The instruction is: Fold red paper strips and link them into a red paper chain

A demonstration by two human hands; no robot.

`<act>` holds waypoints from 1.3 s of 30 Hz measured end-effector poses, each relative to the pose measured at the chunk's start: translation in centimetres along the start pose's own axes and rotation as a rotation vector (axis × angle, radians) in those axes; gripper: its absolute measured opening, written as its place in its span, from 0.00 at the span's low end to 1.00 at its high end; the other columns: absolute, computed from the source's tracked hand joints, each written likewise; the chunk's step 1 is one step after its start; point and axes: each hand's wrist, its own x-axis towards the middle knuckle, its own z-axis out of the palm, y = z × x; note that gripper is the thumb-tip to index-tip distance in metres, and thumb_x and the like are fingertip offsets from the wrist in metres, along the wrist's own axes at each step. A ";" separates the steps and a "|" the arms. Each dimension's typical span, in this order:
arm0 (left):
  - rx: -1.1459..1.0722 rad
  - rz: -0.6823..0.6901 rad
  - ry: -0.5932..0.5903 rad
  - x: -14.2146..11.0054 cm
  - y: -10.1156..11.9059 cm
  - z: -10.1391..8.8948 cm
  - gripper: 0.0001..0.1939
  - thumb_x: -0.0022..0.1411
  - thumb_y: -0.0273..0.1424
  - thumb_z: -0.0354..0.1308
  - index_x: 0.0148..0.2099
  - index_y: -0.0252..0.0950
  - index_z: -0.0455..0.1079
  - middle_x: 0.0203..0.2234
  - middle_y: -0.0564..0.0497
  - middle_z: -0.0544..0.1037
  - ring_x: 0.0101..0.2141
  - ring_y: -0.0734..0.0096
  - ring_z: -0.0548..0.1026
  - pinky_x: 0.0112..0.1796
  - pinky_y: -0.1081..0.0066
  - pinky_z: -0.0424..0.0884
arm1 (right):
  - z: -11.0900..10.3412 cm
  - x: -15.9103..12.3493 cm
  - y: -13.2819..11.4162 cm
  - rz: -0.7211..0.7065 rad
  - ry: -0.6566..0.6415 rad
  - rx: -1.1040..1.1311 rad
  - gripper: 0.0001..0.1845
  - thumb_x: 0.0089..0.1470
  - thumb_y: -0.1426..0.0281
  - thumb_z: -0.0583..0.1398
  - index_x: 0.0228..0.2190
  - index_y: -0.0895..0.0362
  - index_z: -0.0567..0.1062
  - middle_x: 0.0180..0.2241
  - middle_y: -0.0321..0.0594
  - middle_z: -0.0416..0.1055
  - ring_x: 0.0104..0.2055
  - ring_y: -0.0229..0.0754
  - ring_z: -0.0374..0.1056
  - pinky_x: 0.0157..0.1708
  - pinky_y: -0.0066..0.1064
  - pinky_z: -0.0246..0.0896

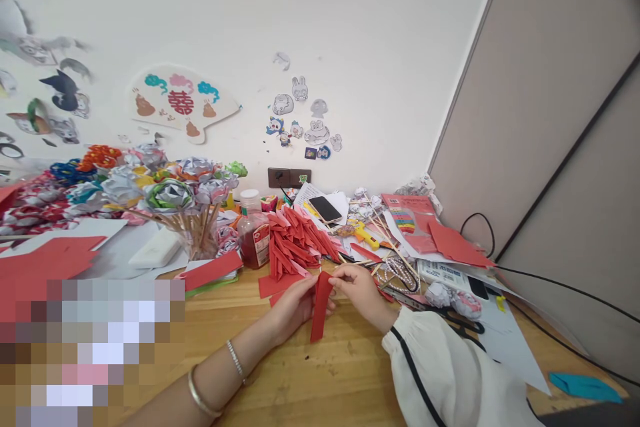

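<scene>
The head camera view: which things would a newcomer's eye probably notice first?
Probably the big bunch of multicoloured paper flowers at the left, then the pile of folded, mostly red paper pieces near the centre. In front of that pile, the left hand and right hand hold one narrow red paper strip.
</scene>
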 end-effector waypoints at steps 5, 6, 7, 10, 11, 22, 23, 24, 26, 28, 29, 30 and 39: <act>0.065 0.065 0.054 0.1 0.0 0.1 0.15 0.54 0.39 0.50 0.36 0.32 0.66 0.28 0.46 0.74 0.28 0.67 0.72 0.33 0.66 0.66 | -0.4 0.1 -0.5 -0.061 -0.003 -0.070 0.09 0.47 0.68 0.56 0.22 0.58 0.73 0.23 0.36 0.69 0.27 0.37 0.63 0.30 0.26 0.57; 0.088 0.072 0.073 0.1 0.0 0.1 0.15 0.54 0.39 0.50 0.36 0.31 0.66 0.26 0.46 0.74 0.27 0.67 0.72 0.32 0.66 0.66 | -0.4 0.0 -0.5 -0.068 0.006 -0.082 0.09 0.48 0.68 0.55 0.22 0.57 0.73 0.24 0.36 0.69 0.27 0.37 0.64 0.30 0.27 0.57; 0.112 0.077 0.093 0.2 0.0 0.1 0.16 0.53 0.40 0.51 0.36 0.31 0.66 0.24 0.47 0.74 0.27 0.68 0.72 0.32 0.67 0.66 | -0.4 0.0 -0.6 -0.073 0.013 -0.095 0.09 0.48 0.67 0.55 0.23 0.57 0.73 0.24 0.36 0.70 0.27 0.38 0.64 0.30 0.27 0.57; 0.175 0.094 0.149 0.3 0.0 0.2 0.17 0.51 0.42 0.52 0.35 0.32 0.66 0.23 0.49 0.73 0.26 0.68 0.72 0.31 0.68 0.67 | -0.4 -0.1 -0.6 -0.084 0.042 -0.132 0.09 0.48 0.67 0.55 0.24 0.56 0.74 0.24 0.37 0.70 0.27 0.38 0.64 0.30 0.28 0.57; 0.189 0.099 0.165 0.3 0.0 0.2 0.17 0.51 0.42 0.53 0.35 0.32 0.65 0.23 0.49 0.73 0.26 0.69 0.72 0.31 0.68 0.67 | -0.5 -0.1 -0.7 -0.082 0.056 -0.139 0.09 0.48 0.67 0.55 0.24 0.56 0.74 0.25 0.37 0.71 0.27 0.39 0.64 0.30 0.29 0.57; 0.651 0.426 0.506 1.6 0.3 -2.2 0.15 0.49 0.40 0.53 0.21 0.35 0.56 0.17 0.58 0.61 0.22 0.77 0.61 0.24 0.78 0.58 | -0.8 0.2 -0.3 0.016 0.238 0.019 0.12 0.48 0.63 0.54 0.27 0.59 0.71 0.26 0.38 0.69 0.28 0.39 0.63 0.29 0.29 0.57; 0.708 0.454 0.523 1.7 0.3 -2.5 0.14 0.48 0.39 0.54 0.21 0.36 0.56 0.17 0.58 0.61 0.22 0.77 0.61 0.24 0.77 0.58 | -0.8 0.3 -0.2 0.019 0.235 0.034 0.12 0.48 0.63 0.54 0.26 0.59 0.71 0.25 0.38 0.68 0.28 0.39 0.62 0.29 0.28 0.57; 0.769 0.474 0.540 1.7 0.3 -2.7 0.13 0.48 0.37 0.54 0.22 0.36 0.56 0.18 0.58 0.61 0.22 0.76 0.62 0.25 0.77 0.58 | -0.8 0.3 -0.2 0.023 0.231 0.046 0.12 0.48 0.63 0.54 0.26 0.59 0.70 0.24 0.37 0.67 0.27 0.38 0.62 0.28 0.28 0.57; 0.896 0.525 0.577 1.4 0.5 -2.8 0.09 0.47 0.34 0.55 0.24 0.37 0.58 0.21 0.56 0.65 0.26 0.72 0.65 0.29 0.74 0.60 | -0.8 0.3 -0.1 0.039 0.222 0.063 0.13 0.47 0.62 0.54 0.25 0.59 0.70 0.22 0.36 0.66 0.25 0.37 0.60 0.26 0.27 0.56; 1.006 0.602 0.619 1.0 0.9 -2.6 0.06 0.47 0.31 0.55 0.26 0.37 0.61 0.30 0.51 0.68 0.35 0.66 0.66 0.37 0.70 0.60 | -0.8 0.3 -0.2 0.060 0.196 0.084 0.13 0.47 0.62 0.54 0.25 0.59 0.69 0.20 0.35 0.64 0.24 0.37 0.60 0.24 0.26 0.55; 1.037 0.643 0.640 0.8 1.2 -2.4 0.04 0.48 0.31 0.54 0.27 0.37 0.62 0.37 0.49 0.67 0.41 0.64 0.64 0.43 0.68 0.58 | -0.8 0.3 -0.3 0.066 0.172 0.093 0.13 0.48 0.62 0.54 0.25 0.59 0.69 0.19 0.35 0.63 0.23 0.36 0.59 0.24 0.26 0.55; 1.046 0.672 0.667 0.5 1.5 -2.2 0.03 0.49 0.31 0.53 0.27 0.37 0.64 0.40 0.48 0.66 0.45 0.62 0.62 0.46 0.66 0.54 | -0.8 0.3 -0.3 0.068 0.146 0.098 0.13 0.48 0.62 0.53 0.25 0.59 0.69 0.18 0.34 0.62 0.22 0.36 0.59 0.23 0.26 0.54; 0.704 0.409 0.346 0.3 1.3 -0.6 0.12 0.51 0.37 0.52 0.36 0.36 0.67 0.35 0.49 0.73 0.40 0.64 0.68 0.43 0.69 0.61 | -0.4 -0.2 -0.8 0.082 -0.023 0.066 0.11 0.48 0.63 0.54 0.26 0.58 0.70 0.18 0.32 0.60 0.20 0.33 0.57 0.20 0.24 0.51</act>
